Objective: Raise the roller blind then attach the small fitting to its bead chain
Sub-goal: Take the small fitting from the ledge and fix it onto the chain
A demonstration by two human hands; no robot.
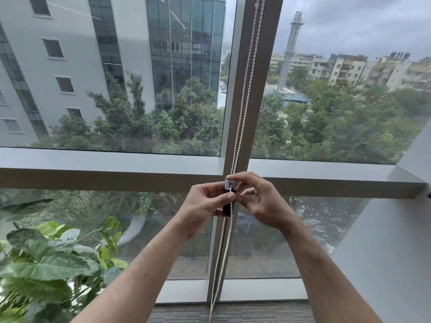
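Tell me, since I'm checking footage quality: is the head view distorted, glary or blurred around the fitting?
Head view: wide-angle bending bows the window frame; flat overcast light, no hard shadows; faint reflections streak the upper glass; both hands, the small fitting and bead chain look sharp.

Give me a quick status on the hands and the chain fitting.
Left hand and right hand both pinching the small fitting on the bead chain. Blind out of view, glass clear. Nothing in the way.
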